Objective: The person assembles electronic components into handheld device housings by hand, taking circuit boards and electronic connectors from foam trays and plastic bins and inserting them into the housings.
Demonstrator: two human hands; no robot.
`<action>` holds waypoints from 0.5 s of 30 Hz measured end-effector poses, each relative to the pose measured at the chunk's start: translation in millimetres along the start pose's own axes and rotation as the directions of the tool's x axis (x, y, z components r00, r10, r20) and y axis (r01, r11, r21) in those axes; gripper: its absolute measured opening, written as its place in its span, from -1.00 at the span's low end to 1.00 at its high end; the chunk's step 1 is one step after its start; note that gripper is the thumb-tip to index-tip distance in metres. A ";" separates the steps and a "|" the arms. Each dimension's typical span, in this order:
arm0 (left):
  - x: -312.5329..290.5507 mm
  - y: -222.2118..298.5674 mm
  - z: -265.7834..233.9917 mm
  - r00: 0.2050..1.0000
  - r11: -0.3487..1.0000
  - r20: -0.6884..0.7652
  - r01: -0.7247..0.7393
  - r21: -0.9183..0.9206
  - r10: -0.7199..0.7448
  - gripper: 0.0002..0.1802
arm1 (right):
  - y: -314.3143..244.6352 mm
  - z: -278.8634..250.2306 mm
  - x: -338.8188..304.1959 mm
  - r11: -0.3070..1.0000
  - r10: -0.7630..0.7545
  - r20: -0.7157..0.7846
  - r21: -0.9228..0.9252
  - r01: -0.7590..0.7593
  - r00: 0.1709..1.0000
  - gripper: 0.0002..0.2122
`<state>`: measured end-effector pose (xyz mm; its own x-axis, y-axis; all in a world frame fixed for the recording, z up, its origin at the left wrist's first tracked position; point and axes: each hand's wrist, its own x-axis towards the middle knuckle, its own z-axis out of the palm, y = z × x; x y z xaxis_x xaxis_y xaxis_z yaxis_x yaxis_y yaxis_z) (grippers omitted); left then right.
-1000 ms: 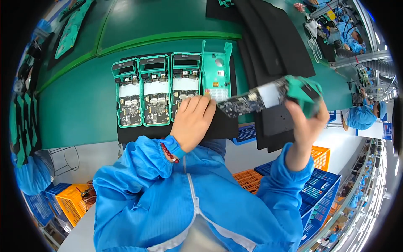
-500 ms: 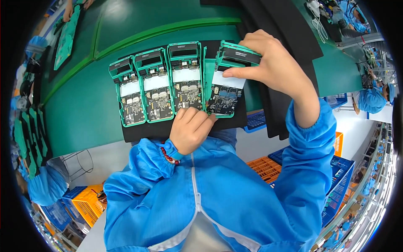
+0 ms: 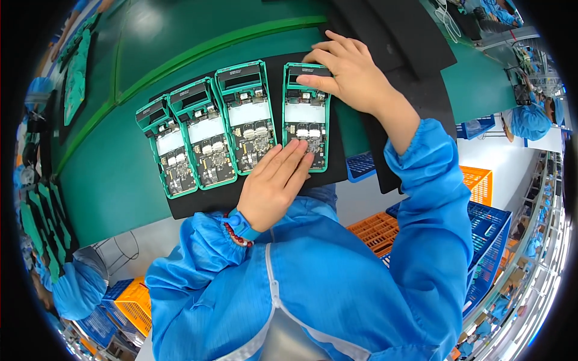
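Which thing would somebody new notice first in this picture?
Probably the four oblong green plastic casings with dark circuit boards, lying on the flat black mat. The rightmost casing lies slightly apart, the bare left hand over its lower end, the bare right hand at its top. A bright orange plastic crate shows low, right of centre.

Pale print (image 3: 308, 70) on the black bar (image 3: 295, 71) of the rightmost green-framed device (image 3: 304, 112) is too small to read.

Was pretty clearly electronics factory, tbh: green workbench (image 3: 108, 171) held open gadgets (image 3: 250, 114) with bare circuit boards (image 3: 213, 156), plastic crates (image 3: 374, 231) sat nearby, co-workers (image 3: 531, 123) wore blue smocks (image 3: 78, 292).
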<state>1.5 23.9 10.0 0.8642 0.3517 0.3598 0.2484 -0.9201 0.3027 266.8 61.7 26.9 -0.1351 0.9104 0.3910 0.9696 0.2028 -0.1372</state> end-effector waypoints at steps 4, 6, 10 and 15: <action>19.0 10.4 -8.0 0.996 0.992 0.066 -0.062 0.111 0.055 -0.50 | 5.6 -5.9 -8.5 0.995 0.072 0.090 0.058 -0.078 0.993 -0.44; 19.8 13.1 -10.1 0.990 0.966 0.031 -0.138 0.220 0.135 -0.51 | 5.2 -11.1 -5.0 0.965 0.102 0.183 0.221 -0.142 0.978 -0.30; 32.5 8.4 -55.6 0.978 0.976 -0.189 0.047 -0.214 -0.089 -0.66 | 5.7 -68.9 -6.0 0.291 0.193 0.402 0.848 -0.443 0.895 -0.30; 5.8 -6.7 -85.0 0.759 -0.107 0.055 -0.019 -0.994 -0.648 -0.64 | -13.6 -97.8 -45.5 0.265 0.156 0.402 0.863 -0.430 0.902 0.01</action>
<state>-32.4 46.7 85.1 0.5192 0.8542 0.0282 -0.4782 0.2630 0.8379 279.8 -17.7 100.0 -0.0529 0.9980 -0.0346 0.1390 -0.0270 -0.9899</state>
